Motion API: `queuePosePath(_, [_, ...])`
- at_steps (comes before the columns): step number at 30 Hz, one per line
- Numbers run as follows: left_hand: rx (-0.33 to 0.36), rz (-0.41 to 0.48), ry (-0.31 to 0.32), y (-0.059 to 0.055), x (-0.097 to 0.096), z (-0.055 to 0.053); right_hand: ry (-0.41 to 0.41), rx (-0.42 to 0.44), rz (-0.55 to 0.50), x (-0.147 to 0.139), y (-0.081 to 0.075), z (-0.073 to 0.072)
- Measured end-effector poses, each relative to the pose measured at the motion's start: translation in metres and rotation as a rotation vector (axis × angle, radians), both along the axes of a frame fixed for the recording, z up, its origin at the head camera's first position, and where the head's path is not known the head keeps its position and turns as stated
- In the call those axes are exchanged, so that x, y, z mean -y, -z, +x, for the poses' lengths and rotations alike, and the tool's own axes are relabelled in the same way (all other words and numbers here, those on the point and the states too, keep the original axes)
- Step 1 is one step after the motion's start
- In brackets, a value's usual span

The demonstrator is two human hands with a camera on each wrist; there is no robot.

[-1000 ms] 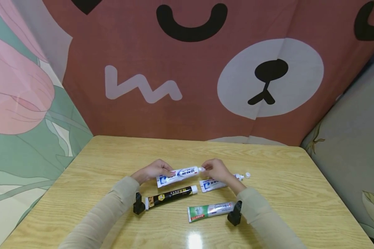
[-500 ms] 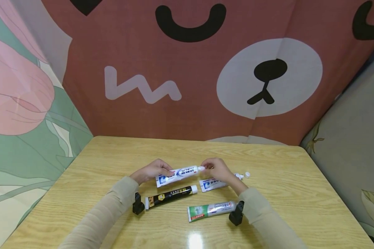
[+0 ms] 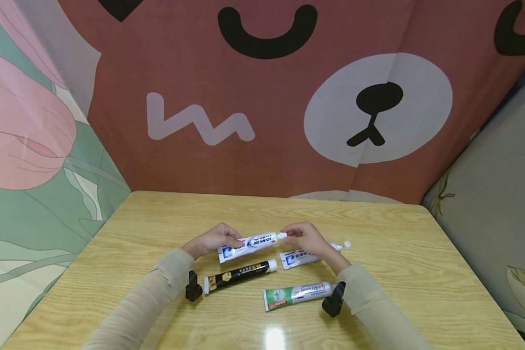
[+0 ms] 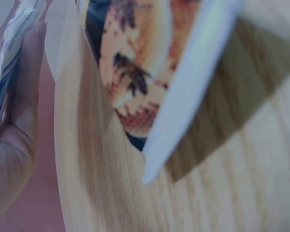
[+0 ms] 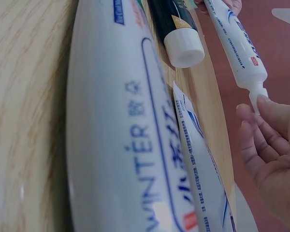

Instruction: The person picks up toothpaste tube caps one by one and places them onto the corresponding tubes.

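My left hand (image 3: 214, 240) grips a white toothpaste tube (image 3: 262, 241) with blue print near its flat end, thumb on top, raised above the table. At the tube's other end, my right hand (image 3: 306, 238) pinches the white cap (image 5: 257, 94) between thumb and fingers. Beneath the right forearm lies a second white-and-blue toothpaste tube (image 3: 293, 260), partly hidden, its nozzle bare. A small loose white cap (image 3: 347, 245) is just beyond that nozzle. The left wrist view catches only part of the left hand (image 4: 12, 150) along the held tube.
A black toothpaste tube (image 3: 240, 277) with a white cap lies by the left wrist. Nearer the front is a green-and-silver toothpaste tube (image 3: 297, 294), its capped end beside the right wrist camera (image 3: 334, 300). A printed cloth (image 3: 280, 165) hangs behind the wooden table (image 3: 157, 214).
The held tube has shifted very slightly left, and the right hand's fingers have moved a little at its cap. The tubes on the table have stayed put.
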State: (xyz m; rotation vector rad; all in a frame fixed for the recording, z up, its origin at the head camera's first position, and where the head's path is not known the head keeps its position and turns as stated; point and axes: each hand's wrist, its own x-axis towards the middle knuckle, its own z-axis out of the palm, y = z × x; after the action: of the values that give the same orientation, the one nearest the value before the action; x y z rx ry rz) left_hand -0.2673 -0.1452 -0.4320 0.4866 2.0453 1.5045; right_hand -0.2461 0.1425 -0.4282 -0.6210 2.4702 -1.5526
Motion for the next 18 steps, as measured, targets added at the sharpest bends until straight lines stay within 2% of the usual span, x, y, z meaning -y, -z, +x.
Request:
queuePosePath(6, [-0.009,-0.003,-0.015,0.0004,-0.0003,0.0012,0.045,0.111,-0.079,0.0019,0.002,-0.0017])
queuePosePath(14, [-0.021,0.002,-0.003,0.0025,-0.0062,0.0031,0.024,0.064,-0.044,0.0004,0.0047,-0.0034])
queuePosePath(18, [-0.039,0.022,0.012,0.0033,-0.0089,0.0043,0.049,0.085,-0.013,0.0011,0.005,-0.0031])
